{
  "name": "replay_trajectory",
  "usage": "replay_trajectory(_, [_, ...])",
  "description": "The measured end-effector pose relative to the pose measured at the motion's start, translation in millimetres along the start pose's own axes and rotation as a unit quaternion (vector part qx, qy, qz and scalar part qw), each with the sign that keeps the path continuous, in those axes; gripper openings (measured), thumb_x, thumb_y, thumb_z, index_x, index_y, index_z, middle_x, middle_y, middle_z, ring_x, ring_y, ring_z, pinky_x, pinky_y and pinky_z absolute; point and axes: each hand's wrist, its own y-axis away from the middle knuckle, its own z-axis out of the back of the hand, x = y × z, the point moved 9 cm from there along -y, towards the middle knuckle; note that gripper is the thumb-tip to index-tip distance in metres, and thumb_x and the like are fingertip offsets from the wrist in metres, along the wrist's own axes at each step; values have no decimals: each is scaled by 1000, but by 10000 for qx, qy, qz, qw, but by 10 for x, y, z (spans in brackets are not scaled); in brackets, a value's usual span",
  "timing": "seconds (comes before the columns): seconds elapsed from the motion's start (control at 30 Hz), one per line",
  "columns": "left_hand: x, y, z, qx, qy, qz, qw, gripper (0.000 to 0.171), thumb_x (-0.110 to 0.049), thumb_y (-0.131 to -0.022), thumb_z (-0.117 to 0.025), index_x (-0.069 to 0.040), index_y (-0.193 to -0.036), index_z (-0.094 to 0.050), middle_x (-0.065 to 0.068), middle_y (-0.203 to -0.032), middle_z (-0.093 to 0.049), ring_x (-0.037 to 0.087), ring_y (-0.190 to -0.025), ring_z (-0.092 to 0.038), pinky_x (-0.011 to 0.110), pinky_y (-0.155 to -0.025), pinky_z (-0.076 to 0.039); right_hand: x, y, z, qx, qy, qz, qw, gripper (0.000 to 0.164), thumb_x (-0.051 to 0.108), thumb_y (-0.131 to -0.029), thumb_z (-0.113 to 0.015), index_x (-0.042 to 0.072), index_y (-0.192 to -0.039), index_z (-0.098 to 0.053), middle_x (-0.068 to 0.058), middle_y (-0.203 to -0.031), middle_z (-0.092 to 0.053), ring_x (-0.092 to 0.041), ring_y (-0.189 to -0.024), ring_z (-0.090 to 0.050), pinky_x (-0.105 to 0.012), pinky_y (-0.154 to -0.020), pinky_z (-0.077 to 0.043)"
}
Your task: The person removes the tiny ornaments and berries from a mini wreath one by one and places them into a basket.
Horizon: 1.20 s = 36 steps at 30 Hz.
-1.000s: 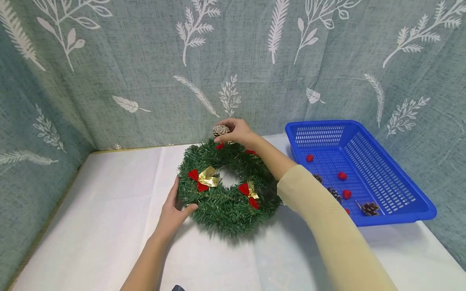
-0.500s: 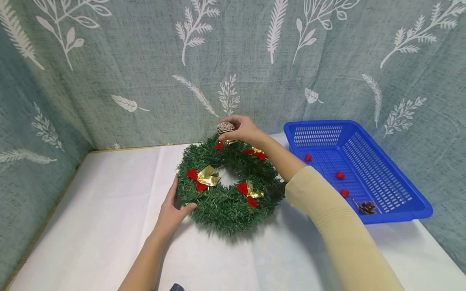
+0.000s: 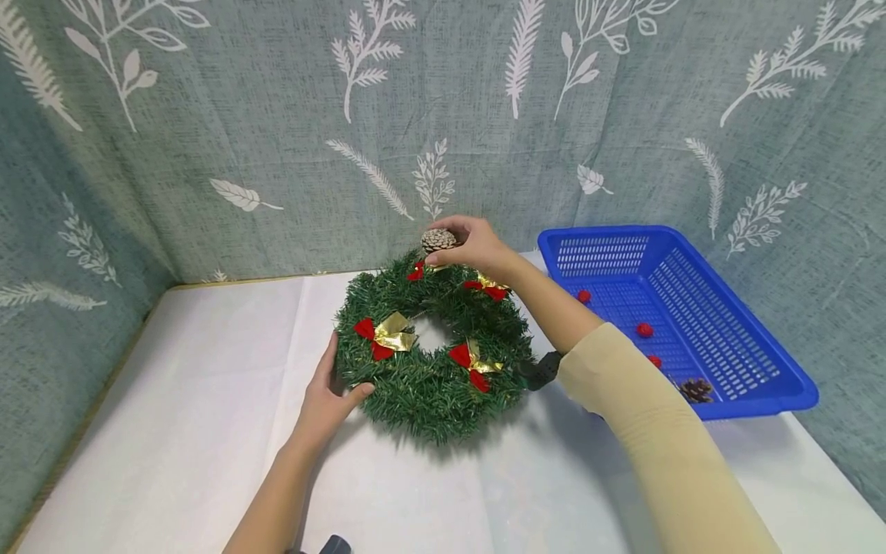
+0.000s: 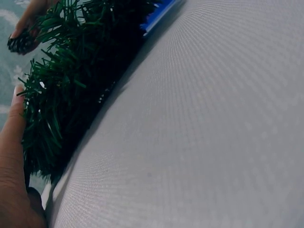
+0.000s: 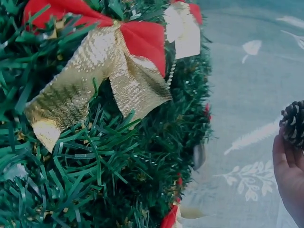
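A green tinsel wreath [image 3: 429, 408] lies on the white-covered table, dressed with several bows of red fabric and gold ribbon [image 3: 392, 336]. At its lower left edge rests my left hand [image 3: 331, 402], thumb laid against the front and straight fingers along the outer side. Over the wreath's far edge, my right hand [image 3: 477, 248] pinches a pale-tipped pine cone [image 3: 439, 240] between thumb and fingers. In the right wrist view that pine cone [image 5: 295, 124] appears at the right border, with a bow [image 5: 95, 61] close to the camera. Greenery fills much of the left wrist view.
A blue perforated plastic basket [image 3: 749, 314] stands at the right, holding red balls [image 3: 644, 329] and a brown pine cone [image 3: 695, 390]. My right sleeve hides part of its near side. A patterned grey-green curtain [image 3: 277, 115] hangs right behind the table.
My right hand has moved slightly right and up with the pine cone, uncovering the far bows. The left hand and the wreath have stayed almost in place.
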Motion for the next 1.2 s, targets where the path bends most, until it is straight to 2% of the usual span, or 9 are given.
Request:
replay_trajectory(0.13, [-10,-2,1,5,33,1,10000,103,-20,-83,-74,-27,-153,1,6,-160,1,31,-145,-5,47,-115,-20,41,70,72,-193,139,-3,9997,55,11,-80,-76,6,-130,-55,-7,-136,-51,-22,-121,-51,-38,-95,-47])
replay_trajectory(0.4, [-37,0,4,-33,160,-32,9999,101,-18,-83,-74,-28,-153,0,5,-160,0,30,-145,-7,46,-115,-20,122,241,150,-239,325,-22,9992,53,12,-80,-76,8,-129,-56,-5,-137,-51,-20,-122,-50,-39,-97,-45])
replay_trajectory(0.63, [-2,-14,-9,8,143,40,9999,103,-18,-83,-74,-28,-153,1,4,-160,1,29,-146,-6,45,-115,-20,205,437,208,-269,584,-69,9979,53,14,-79,-77,10,-128,-57,-4,-134,-52,-20,-113,-53,-34,-83,-47])
replay_trajectory(0.9, [-33,-2,-15,-2,218,-38,9998,102,-17,-83,-74,-28,-153,0,5,-160,0,29,-145,-7,45,-115,-20,273,689,367,-425,542,-156,9975,54,14,-78,-78,12,-128,-58,-2,-136,-52,-18,-115,-53,-37,-92,-47])
replay_trajectory(1.03, [-22,-6,-14,2,189,-12,9998,102,-19,-83,-74,-29,-153,0,4,-160,0,29,-146,-7,46,-115,-20,277,824,484,-611,665,-220,9957,55,17,-77,-80,15,-128,-59,0,-120,-56,-14,-93,-51,-32,-77,-47])
replay_trajectory(1.2, [7,-8,-2,-26,43,37,10000,100,-24,-84,-74,-33,-152,-1,2,-160,-1,29,-146,-6,48,-115,-18,267,1001,598,-819,827,-314,9927,55,20,-76,-81,17,-126,-60,3,-96,-52,-12,-78,-44,-29,-67,-44])
